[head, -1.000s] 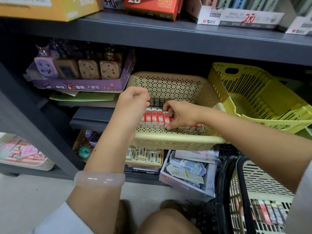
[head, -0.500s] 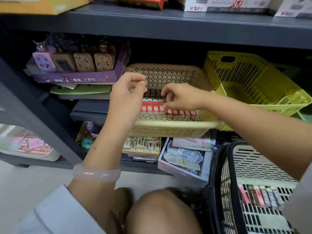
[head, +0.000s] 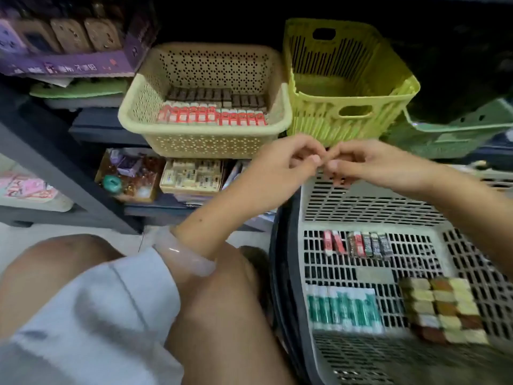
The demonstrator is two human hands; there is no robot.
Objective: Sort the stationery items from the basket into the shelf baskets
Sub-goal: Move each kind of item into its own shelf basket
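We cannot tell whether the left hand (head: 288,165) and right hand (head: 361,165) pinch anything; their fingertips meet and hide the spot (something reddish just below is too blurred to name). Labels on the red packs (head: 211,115) in the beige basket (head: 200,143) are unreadable. The green basket (head: 458,134) and the purple box (head: 69,65) are cut by the frame edges. The blocks (head: 444,309) in the grey basket (head: 361,195) are smeared.

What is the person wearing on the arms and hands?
The left arm has a pale grey sleeve pushed back from the wrist, and a smooth, translucent pale bangle around the wrist. The right forearm is bare where it shows. No gloves or rings are visible on the left hand or right hand.
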